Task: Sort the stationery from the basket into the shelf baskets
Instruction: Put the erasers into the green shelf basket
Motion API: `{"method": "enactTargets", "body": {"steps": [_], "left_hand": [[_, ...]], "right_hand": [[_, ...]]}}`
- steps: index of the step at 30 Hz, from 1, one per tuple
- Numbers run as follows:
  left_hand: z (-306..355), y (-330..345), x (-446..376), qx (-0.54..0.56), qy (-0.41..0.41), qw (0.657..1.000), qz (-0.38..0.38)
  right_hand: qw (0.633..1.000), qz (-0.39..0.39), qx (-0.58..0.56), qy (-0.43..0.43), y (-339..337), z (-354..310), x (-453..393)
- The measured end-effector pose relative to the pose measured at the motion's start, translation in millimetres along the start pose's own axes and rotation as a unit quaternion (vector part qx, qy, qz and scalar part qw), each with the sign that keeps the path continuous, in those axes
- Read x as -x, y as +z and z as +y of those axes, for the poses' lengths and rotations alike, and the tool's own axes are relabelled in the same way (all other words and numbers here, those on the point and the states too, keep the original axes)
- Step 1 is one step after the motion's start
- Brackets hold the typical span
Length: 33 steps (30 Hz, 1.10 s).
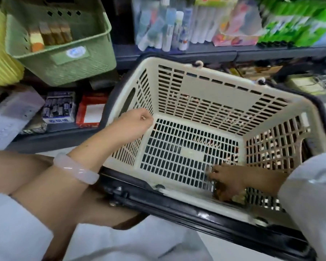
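Few small items under right hand, cream basket

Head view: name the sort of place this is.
Probably a stationery shop aisle: a cream shopping basket with black handles, shelves packed with glue sticks, and a green shelf basket holding stock.

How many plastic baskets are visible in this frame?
2. The cream shopping basket sits centre, tilted toward the camera. The green shelf basket sits upper left, holding small boxes. Others may be out of frame.
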<state>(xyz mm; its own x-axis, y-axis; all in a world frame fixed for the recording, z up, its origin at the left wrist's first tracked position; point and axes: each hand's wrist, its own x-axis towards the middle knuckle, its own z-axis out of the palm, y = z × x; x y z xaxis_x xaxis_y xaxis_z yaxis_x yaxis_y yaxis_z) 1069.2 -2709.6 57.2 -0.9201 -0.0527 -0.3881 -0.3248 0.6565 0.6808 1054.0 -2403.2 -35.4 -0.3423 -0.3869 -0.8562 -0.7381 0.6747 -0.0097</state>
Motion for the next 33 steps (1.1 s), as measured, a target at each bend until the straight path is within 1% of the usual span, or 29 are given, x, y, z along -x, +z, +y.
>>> {"method": "enactTargets", "body": {"steps": [2,4,7,11,14,16,17,18,20,21,23,25,26,27,28,29,30,31,33], "left_hand": [[0,3,-2,0.008,-0.003,1.0,0.001],[-2,4,-2,0.017,-0.005,1.0,0.002],[-4,4,-1,0.021,-0.004,1.0,0.004],[-5,3,0,0.035,-0.003,0.999,-0.002],[-5,3,2,0.051,0.002,0.999,-0.008],[-4,2,3,0.056,0.006,0.998,-0.012],[-4,1,4,0.059,0.008,0.998,-0.018],[-4,1,6,0.07,0.011,0.997,-0.023],[-3,-2,8,0.121,0.014,0.992,-0.032],[-2,-4,10,0.165,0.01,0.985,-0.038],[2,-7,15,0.283,-0.008,0.957,-0.068],[8,-8,22,0.399,-0.031,0.911,-0.1],[10,-11,25,0.443,-0.036,0.889,-0.107],[11,-18,25,0.493,-0.038,0.862,-0.108],[14,-22,26,0.548,-0.044,0.828,-0.106],[16,-21,27,0.592,-0.053,0.799,-0.093],[3,-49,29,0.617,-0.035,0.784,-0.051],[-1,-61,31,0.631,-0.029,0.774,-0.026],[0,-71,33,0.65,-0.034,0.759,-0.018]], "right_hand": [[0.999,0.043,0.03,0.002,9,2,-2],[0.997,0.073,0.034,-0.01,10,6,-1],[0.995,0.091,0.044,-0.012,10,7,0],[0.986,0.117,0.114,0.04,19,-1,1],[0.979,0.118,0.152,0.062,24,-4,0],[0.984,0.111,0.111,0.082,22,-7,0],[0.988,0.111,0.067,0.089,15,-9,2],[0.988,0.129,0.011,0.088,4,-12,5],[0.97,0.21,-0.099,0.065,-31,-17,12],[0.953,0.263,-0.144,0.043,-55,-22,16],[0.904,0.366,-0.222,-0.019,-107,-40,25],[0.864,0.416,-0.269,-0.086,-154,-67,37],[0.852,0.432,-0.274,-0.112,-173,-81,41],[0.843,0.447,-0.267,-0.135,-191,-93,42],[0.835,0.463,-0.255,-0.154,-205,-102,46],[0.829,0.474,-0.248,-0.166,-209,-108,52],[0.824,0.485,-0.222,-0.189,-236,-126,48],[0.828,0.482,-0.211,-0.193,-248,-133,49],[0.828,0.471,-0.215,-0.215,-257,-135,55]]}}
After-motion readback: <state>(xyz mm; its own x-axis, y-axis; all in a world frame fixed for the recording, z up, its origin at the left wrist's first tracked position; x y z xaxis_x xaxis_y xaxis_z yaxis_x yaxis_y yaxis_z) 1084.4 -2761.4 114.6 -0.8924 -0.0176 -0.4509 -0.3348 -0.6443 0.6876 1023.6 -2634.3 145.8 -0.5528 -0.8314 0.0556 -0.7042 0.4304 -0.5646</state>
